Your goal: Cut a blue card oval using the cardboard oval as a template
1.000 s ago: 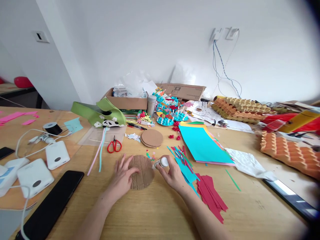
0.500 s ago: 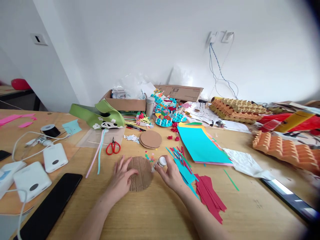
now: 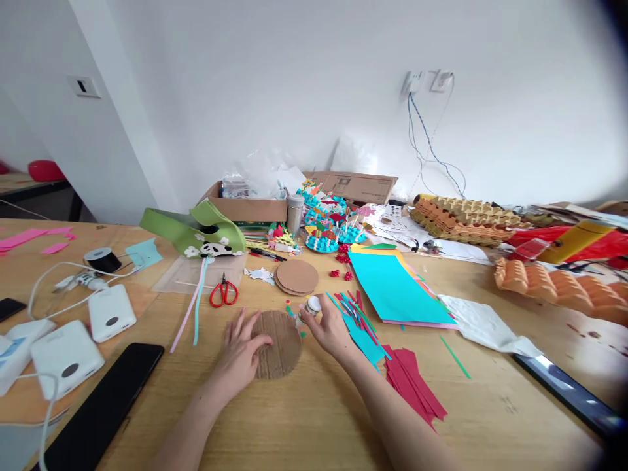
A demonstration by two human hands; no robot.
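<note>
A round corrugated cardboard disc (image 3: 280,350) lies flat on the table in front of me. My left hand (image 3: 240,350) rests on its left side, fingers spread and thumb across the surface. Pinched in my right hand (image 3: 328,325) is a small clear bottle with a white end (image 3: 313,304), apparently glue. The bottle is tilted, its narrower end pointing down toward the disc's upper right rim; whether it touches cannot be told. Small coloured paper dots (image 3: 289,307) are scattered just beyond the disc. Smoother cardboard circles (image 3: 297,276) are stacked farther back.
Red-handled scissors (image 3: 224,292) lie to the left, near a green felt piece with a panda (image 3: 196,229). On the right are paper strips (image 3: 360,317), dark red paper (image 3: 412,383) and blue sheets (image 3: 397,284). A black phone (image 3: 105,402) and white power banks (image 3: 69,356) lie at left.
My right hand and the bottle have moved slightly up and left along the disc's rim. My left hand stays on the disc. The whole view has shifted slightly.
</note>
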